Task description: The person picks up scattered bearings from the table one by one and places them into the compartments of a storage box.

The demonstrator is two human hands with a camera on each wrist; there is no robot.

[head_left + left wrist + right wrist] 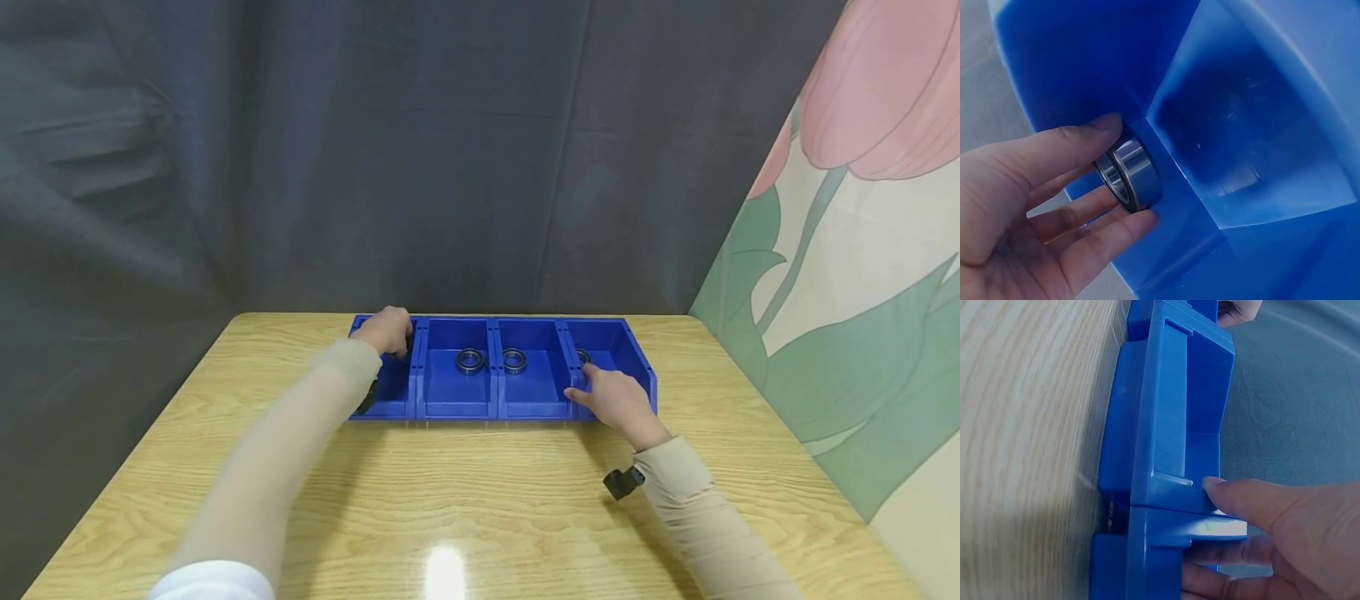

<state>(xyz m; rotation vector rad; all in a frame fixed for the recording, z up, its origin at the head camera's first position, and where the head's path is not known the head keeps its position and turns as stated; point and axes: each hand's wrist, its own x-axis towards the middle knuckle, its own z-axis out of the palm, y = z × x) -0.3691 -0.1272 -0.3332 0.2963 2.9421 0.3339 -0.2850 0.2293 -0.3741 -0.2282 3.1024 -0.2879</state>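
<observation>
A row of joined blue bins stands toward the back of the table. Over the leftmost bin, my left hand pinches a steel ball bearing between thumb and fingers, tilted on its edge close to the bin's walls. My right hand is at the right end, holding the divider wall between the two rightmost bins, thumb on one side and fingers on the other. One bearing lies in the second bin and another bearing in the third. In the rightmost bin a bearing is partly hidden.
The wooden table runs from the bins toward me. A dark curtain hangs right behind the bins, and a wall with painted flowers borders the table on the right. A small black device sits at my right wrist.
</observation>
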